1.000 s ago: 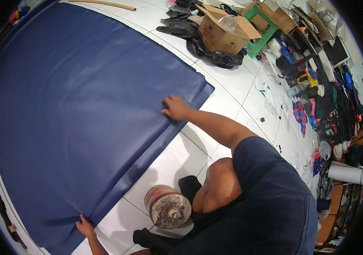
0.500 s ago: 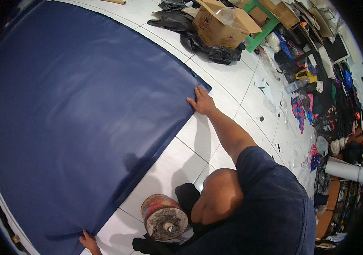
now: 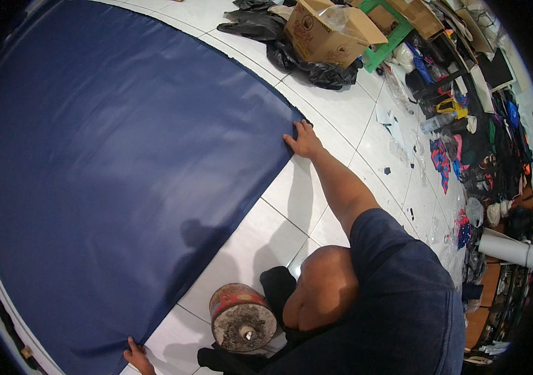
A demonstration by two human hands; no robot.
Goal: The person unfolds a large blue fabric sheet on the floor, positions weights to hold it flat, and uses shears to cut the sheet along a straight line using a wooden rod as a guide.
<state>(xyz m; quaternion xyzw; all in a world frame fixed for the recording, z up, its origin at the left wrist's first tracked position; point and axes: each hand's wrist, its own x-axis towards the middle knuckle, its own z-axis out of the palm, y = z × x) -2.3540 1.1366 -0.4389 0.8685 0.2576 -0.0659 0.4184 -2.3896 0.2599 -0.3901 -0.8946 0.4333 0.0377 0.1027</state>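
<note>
A large navy-blue sheet of smooth material [image 3: 110, 162] covers the left and middle of the floor, with soft ripples across it. My right hand [image 3: 305, 142] lies on its right-hand corner, thumb apart from the fingers, fingertips at the dark, rough edge. At the bottom of the view, my left hand [image 3: 138, 357] pinches the near edge, one digit on top and the other fingers mostly hidden; small creases run from it. Between my arms, beside my bent knee [image 3: 326, 284], stands a round red tin [image 3: 241, 306] with a dirty grey top and a central knob.
White floor tiles [image 3: 273, 219] border the sheet. Beyond it are black plastic bags [image 3: 257, 28], an open cardboard box [image 3: 329, 34] and a green plastic stool [image 3: 388, 40]. Piled cloth and scraps [image 3: 460, 144] line the right side, with a white roll [image 3: 510, 249] nearer me.
My right hand has shifted slightly right and away from me, closer to the corner's edge. The left has moved a little right. The near edge looks flatter, and the sheet's ripples have changed.
</note>
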